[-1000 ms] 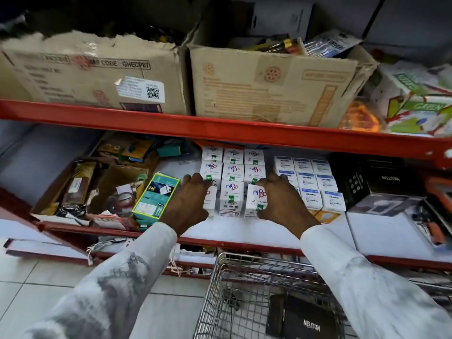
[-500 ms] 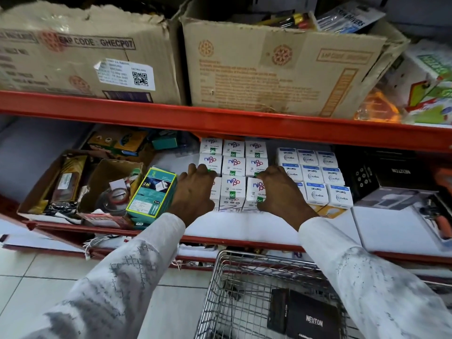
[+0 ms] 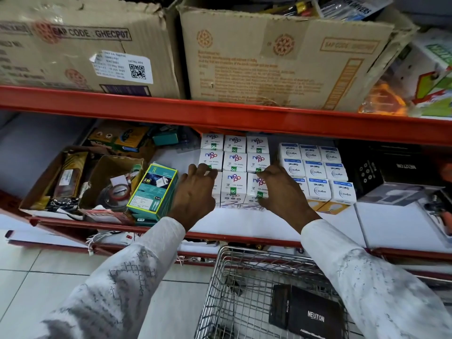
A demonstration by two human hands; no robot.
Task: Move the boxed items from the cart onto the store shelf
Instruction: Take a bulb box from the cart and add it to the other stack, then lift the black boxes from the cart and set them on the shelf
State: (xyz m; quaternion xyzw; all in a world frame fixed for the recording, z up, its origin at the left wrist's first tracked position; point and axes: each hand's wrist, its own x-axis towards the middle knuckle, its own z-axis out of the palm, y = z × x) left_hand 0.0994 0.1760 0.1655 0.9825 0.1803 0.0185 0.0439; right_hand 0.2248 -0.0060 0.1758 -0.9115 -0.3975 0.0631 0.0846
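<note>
The white Nippo boxes (image 3: 234, 167) are stacked in a three-wide block on the lower store shelf (image 3: 244, 223), and this block is taken as the landmark for everything else. The fingertips (image 3: 204, 168) of the left hand (image 3: 195, 192) are spread and laid flat against the block's left front corner, while the fingers (image 3: 266, 173) of the right hand (image 3: 281, 189) are pressed against its right front corner; nothing is lifted or enclosed, and the block is merely braced between two open, slightly curled hands. The hold is judged to be a squaring-up: by pressure from both sides the columns can be kept flush and stopped from toppling forward. Just right of the block, almost touching it, a similar block of white Wipro boxes (image 3: 318, 172) is ranged, so neat rows appear to be intended. Left of the block, near but apart, a teal box (image 3: 152, 189) is leaned at a tilt against an open brown carton (image 3: 107, 177). Below and in front of the block, the wire cart (image 3: 244, 289) is parked against the shelf edge, presumably so that reaches are kept short; a black Neuton box (image 3: 305, 314) is left lying in it, so the task is judged unfinished. White sleeves (image 3: 367, 277) are seen reaching over the cart.
</note>
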